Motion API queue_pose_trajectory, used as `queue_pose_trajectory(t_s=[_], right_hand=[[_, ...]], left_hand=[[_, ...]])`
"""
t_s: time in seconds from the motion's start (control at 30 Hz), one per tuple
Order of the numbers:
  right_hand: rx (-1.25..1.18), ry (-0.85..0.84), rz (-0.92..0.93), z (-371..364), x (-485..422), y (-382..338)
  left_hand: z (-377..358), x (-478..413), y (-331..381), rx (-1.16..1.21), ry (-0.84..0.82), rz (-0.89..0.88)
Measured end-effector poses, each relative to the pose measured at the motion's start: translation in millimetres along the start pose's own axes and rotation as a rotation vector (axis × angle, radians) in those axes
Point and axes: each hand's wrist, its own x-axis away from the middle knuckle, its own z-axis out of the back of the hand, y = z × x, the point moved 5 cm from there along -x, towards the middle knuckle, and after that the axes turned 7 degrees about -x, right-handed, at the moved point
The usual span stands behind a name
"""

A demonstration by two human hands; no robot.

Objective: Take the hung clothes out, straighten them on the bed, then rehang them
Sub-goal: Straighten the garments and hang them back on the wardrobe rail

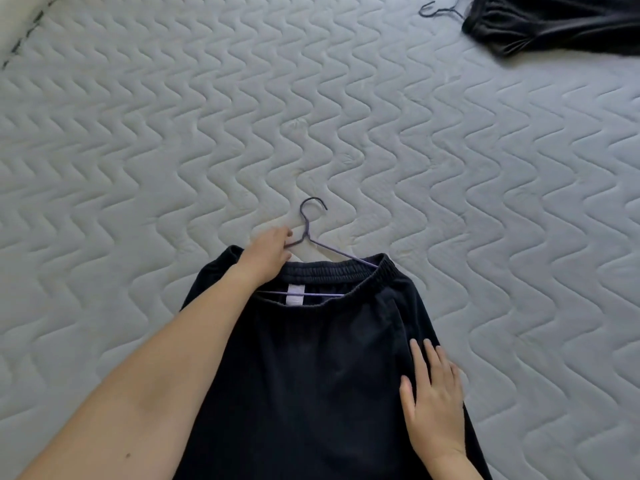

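Dark navy trousers (311, 375) with an elastic waistband lie flat on the white quilted mattress (173, 150), waistband pointing away from me. A thin purple wire hanger (311, 233) sits in the waistband, its hook lying on the mattress beyond it and its lower bar crossing the white label inside. My left hand (266, 252) grips the hanger's left shoulder just below the neck. My right hand (434, 396) lies flat with straight fingers on the right side of the trousers.
A second dark garment (554, 22) on another wire hanger (436, 8) lies at the far right corner of the mattress. The mattress edge runs along the upper left.
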Motion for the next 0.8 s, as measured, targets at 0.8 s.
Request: queue_pose_trajectory(t_s=[0.8], right_hand=[[-0.884,-0.017,-0.218,242.1,88.2,-52.2]], left_hand=[[176.6,283.8,112.0,0.323,0.097,0.086]])
